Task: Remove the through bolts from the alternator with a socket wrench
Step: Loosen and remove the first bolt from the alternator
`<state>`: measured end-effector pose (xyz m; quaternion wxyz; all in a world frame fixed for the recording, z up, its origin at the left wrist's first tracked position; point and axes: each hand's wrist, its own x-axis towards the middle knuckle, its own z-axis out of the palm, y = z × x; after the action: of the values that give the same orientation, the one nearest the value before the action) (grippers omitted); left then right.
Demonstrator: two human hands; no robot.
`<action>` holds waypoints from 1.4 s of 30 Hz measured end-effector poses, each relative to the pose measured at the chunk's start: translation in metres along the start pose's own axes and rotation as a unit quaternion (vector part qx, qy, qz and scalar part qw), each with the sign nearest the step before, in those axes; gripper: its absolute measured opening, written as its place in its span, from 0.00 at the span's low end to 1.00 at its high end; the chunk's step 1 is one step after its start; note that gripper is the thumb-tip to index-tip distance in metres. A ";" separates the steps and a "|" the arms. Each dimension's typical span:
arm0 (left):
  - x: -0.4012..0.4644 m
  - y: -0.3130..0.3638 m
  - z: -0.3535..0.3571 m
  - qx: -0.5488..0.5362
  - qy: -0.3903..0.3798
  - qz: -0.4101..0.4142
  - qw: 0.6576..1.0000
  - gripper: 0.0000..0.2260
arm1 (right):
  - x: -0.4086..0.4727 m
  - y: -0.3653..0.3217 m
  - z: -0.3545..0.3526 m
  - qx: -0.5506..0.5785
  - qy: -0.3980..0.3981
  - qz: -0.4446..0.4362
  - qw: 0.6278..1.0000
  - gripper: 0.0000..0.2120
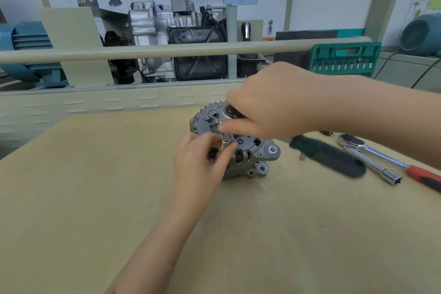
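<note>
Alternator (241, 148), a grey cast-metal housing with vent slots and copper windings showing inside, sits on a tan wooden workbench (95, 186), slightly right of the centre of the view. Both of the person's bare hands are on it. The left hand (198, 162) comes in from about 7 o'clock; its thumb and fingers are curled in and pinch a small silver socket (224, 142) standing upright on the top face of the housing. The right hand (269, 107) reaches in from 3 o'clock and is curled over the round head of a socket wrench (231, 112) above the alternator's far side. That wrench's dark green and black handle (329, 156) sticks out toward 4 o'clock and looks blurred.

At 3 o'clock from the alternator, on the bench, lies a second ratchet (372, 150) with a chrome shaft and a red and black grip. Just beside it lies a long chrome socket bar (374, 167).

At 1 o'clock, behind a pale rail (167, 51), a green tool case (346, 58) stands open with a row of bits. At 12 o'clock, beyond the rail, is a metal engine display unit (176, 38), with wiring diagrams on the wall behind it.
</note>
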<state>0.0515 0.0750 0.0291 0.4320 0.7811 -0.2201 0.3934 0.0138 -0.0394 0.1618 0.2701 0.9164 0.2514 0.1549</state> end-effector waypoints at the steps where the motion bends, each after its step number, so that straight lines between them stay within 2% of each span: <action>1: -0.001 0.000 0.000 -0.002 -0.004 0.005 1.000 0.08 | -0.003 0.000 0.000 0.027 0.010 -0.018 0.999 0.13; 3: -0.002 -0.001 -0.001 -0.009 -0.024 0.018 1.000 0.09 | -0.004 0.000 -0.001 0.050 0.002 -0.020 0.999 0.07; 5: -0.002 -0.003 -0.002 -0.012 -0.043 0.032 0.998 0.10 | -0.003 0.004 -0.003 0.056 -0.010 -0.031 0.998 0.10; 8: -0.001 -0.005 -0.003 -0.013 -0.026 0.023 0.999 0.08 | 0.002 0.003 -0.003 0.027 -0.038 -0.072 0.996 0.12; 10: 0.000 -0.005 -0.002 -0.010 -0.013 0.018 1.000 0.07 | 0.005 0.004 -0.002 0.000 -0.016 -0.072 0.997 0.12; 12: 0.000 -0.003 -0.002 -0.010 -0.008 0.013 1.000 0.08 | 0.004 0.005 -0.003 -0.041 0.012 -0.056 0.998 0.18; 14: 0.001 -0.003 -0.001 -0.011 -0.001 0.007 1.000 0.09 | 0.001 0.003 -0.002 -0.034 0.024 -0.033 0.999 0.26; 15: 0.001 -0.003 0.000 -0.010 0.004 0.003 1.000 0.09 | 0.000 0.002 -0.001 -0.024 0.026 -0.028 0.999 0.26; 18: 0.001 -0.003 -0.001 -0.013 0.010 -0.014 1.000 0.09 | 0.002 0.005 0.004 0.004 0.025 -0.056 0.998 0.17; 23: -0.001 -0.006 -0.003 -0.024 -0.047 0.016 0.998 0.08 | 0.005 0.010 0.003 0.058 -0.003 -0.101 0.993 0.08; 26: 0.000 -0.006 -0.003 -0.031 -0.021 -0.009 0.999 0.05 | 0.007 0.008 0.001 0.026 0.022 -0.083 0.996 0.12; 30: 0.003 -0.005 0.001 -0.013 -0.004 -0.030 0.999 0.10 | 0.005 0.006 -0.001 -0.021 0.036 -0.037 0.998 0.24; 38: 0.003 -0.010 -0.009 -0.034 -0.063 0.017 0.997 0.05 | 0.007 0.019 0.005 0.034 -0.010 -0.086 0.996 0.09; 40: 0.003 -0.009 -0.007 -0.030 -0.045 0.005 0.999 0.04 | 0.006 0.018 0.006 0.026 0.002 -0.093 0.995 0.10; 42: 0.003 -0.007 -0.005 -0.024 -0.030 -0.002 0.999 0.06 | 0.006 0.016 0.006 -0.008 0.027 -0.082 0.996 0.17</action>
<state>0.0561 0.0829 0.0289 0.4444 0.7828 -0.2405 0.3631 0.0275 -0.0503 0.1676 0.2819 0.8863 0.3313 0.1588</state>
